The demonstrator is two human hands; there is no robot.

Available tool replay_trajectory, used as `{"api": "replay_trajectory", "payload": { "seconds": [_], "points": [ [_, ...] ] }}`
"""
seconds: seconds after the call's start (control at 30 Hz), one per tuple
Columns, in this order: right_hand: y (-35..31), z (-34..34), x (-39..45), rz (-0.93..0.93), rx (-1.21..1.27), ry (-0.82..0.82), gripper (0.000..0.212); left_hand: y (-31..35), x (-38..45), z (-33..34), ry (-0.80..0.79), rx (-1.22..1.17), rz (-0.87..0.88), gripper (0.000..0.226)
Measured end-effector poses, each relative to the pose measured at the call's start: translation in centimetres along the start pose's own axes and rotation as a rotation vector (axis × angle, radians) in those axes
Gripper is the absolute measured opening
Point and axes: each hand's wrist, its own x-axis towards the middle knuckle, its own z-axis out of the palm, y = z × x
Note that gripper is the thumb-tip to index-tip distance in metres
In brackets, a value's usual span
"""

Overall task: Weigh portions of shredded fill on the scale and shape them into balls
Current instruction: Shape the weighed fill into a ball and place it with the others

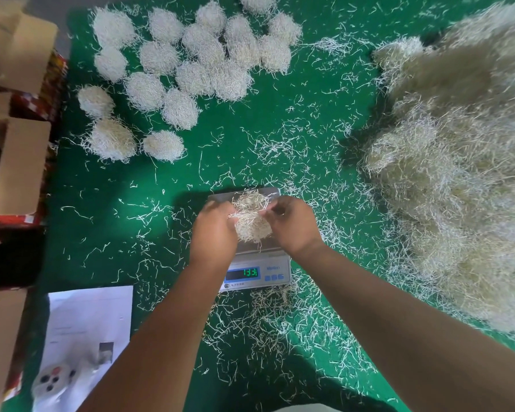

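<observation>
Head view: left hand [213, 226] and right hand [292, 223] pinch a portion of shredded fill [252, 217] from both sides, fingers curled into it, over the scale [257, 270]. Weighing looks under way; display lit. Next, likely: compact it and set it by the finished balls [188, 63].

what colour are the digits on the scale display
Green digits on a dark display set in the scale front, seen in the head view.

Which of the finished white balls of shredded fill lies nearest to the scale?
The small white ball of shredded fill at the group's lower right edge; every other ball lies farther from the grey scale.
</observation>
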Motion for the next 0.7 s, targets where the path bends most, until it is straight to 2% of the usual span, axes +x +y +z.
{"api": "replay_trajectory", "payload": {
  "seconds": [0.13, 0.23, 0.4, 0.57, 0.7],
  "points": [
    [0.1, -0.9, -0.1, 0.001, -0.055, 0.058, 0.020, -0.4, 0.3, -0.4, 0.029, 0.039, -0.055, 0.025],
    [0.8, -3.0, 0.2, 0.057, -0.019, 0.114, 0.010, -2.0, 0.5, -1.3, 0.049, 0.040, -0.118, 0.022],
    [1.6, -4.8, 0.2, 0.063, -0.002, 0.107, 0.006, -2.7, 0.0, -1.6, 0.033, 0.044, -0.105, 0.020],
    [1.9, -5.7, -0.3, 0.073, 0.007, 0.142, 0.021, -2.2, -0.1, -1.5, 0.033, 0.051, -0.094, 0.022],
    [2.6, -6.9, -0.8, 0.082, 0.019, 0.146, 0.018, -1.8, 0.1, -1.6, 0.026, 0.062, -0.077, 0.019]
  ]
}}
